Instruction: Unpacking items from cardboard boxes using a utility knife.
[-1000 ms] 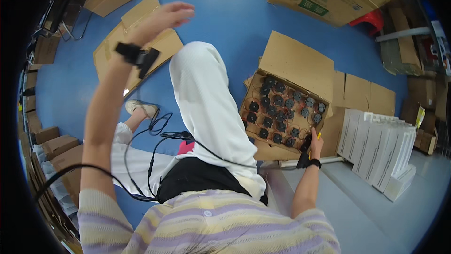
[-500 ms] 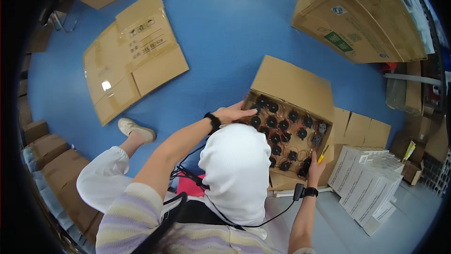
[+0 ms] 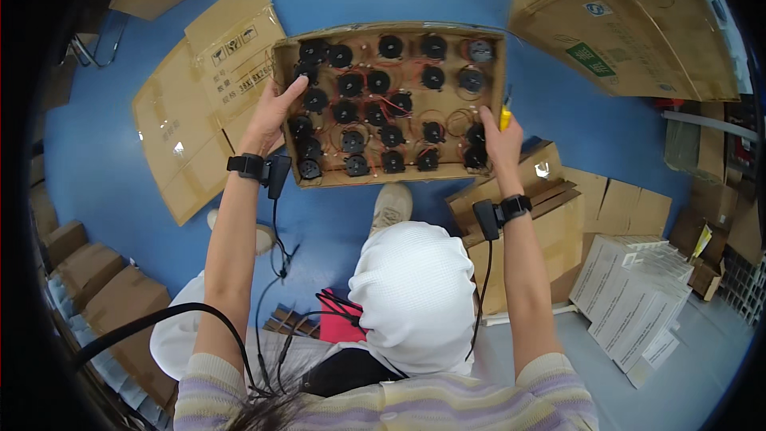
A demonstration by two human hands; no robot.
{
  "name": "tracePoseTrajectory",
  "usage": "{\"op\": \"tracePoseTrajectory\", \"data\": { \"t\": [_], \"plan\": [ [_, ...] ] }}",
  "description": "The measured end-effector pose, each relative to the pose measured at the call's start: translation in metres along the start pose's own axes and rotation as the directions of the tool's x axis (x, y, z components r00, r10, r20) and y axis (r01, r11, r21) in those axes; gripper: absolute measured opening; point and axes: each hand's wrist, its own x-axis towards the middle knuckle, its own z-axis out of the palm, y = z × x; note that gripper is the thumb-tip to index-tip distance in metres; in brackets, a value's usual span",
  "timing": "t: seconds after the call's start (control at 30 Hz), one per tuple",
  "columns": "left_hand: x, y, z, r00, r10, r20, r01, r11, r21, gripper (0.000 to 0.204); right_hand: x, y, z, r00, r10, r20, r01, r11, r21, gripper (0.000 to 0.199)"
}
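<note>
Both hands hold up a shallow cardboard tray [image 3: 447, 102] in front of me, above the blue floor. Several round black discs [image 3: 349, 83] with mounting ears and thin red wires lie in it, a few of them greyer at the right. My left hand [image 3: 275, 112] grips the left side, thumb over the rim. On the right side, my right hand [image 3: 501, 142] is closed around the edge. A slim yellow-handled tool [image 3: 505, 118] sticks up from that hand; its kind cannot be made out. Below the tray at right stands an open cardboard box [image 3: 558, 220].
A flattened carton [image 3: 199, 104] lies on the floor at left. A large carton [image 3: 606, 24] stands far right. White stacked panels [image 3: 626, 295] lean at lower right, and boxes [image 3: 120, 311] line the left side. Black cables [image 3: 275, 247] hang from my wrists.
The tray with the black discs has come up out of the box and moved left and away from me. Both hands went with it, and the box's flaps now show below.
</note>
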Motion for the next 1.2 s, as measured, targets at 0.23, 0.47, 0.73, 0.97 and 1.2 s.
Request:
{"op": "tracePoseTrajectory", "data": {
  "t": [0.23, 0.47, 0.73, 0.97, 1.2],
  "plan": [
    [0.002, -0.089, -0.089, 0.970, -0.142, -0.197, 0.156, 0.986, 0.058, 0.058, -0.032, 0.050, 0.083, 0.958, 0.109, 0.264, -0.081, 0.990, -0.115, 0.046],
    [-0.031, -0.112, -0.080, 0.918, -0.131, -0.374, 0.196, 0.971, 0.140, 0.074, -0.067, 0.033, 0.021, 0.868, 0.300, 0.396, -0.436, 0.841, 0.320, 0.036],
    [-0.089, -0.009, 0.004, 0.985, 0.116, -0.126, -0.064, 0.933, 0.355, 0.029, -0.195, 0.058, -0.110, 0.928, 0.288, 0.237, -0.356, 0.874, 0.330, 0.038],
    [-0.150, -0.036, 0.081, 0.951, 0.282, -0.126, -0.219, 0.903, 0.369, 0.026, -0.266, 0.165, -0.171, 0.860, 0.203, 0.468, -0.261, 0.963, 0.062, 0.048],
    [-0.176, -0.060, 0.088, 0.932, 0.175, -0.319, -0.165, 0.984, 0.058, 0.022, -0.260, 0.111, -0.102, 0.601, 0.176, 0.780, -0.322, 0.946, 0.036, 0.047]
  ]
}}
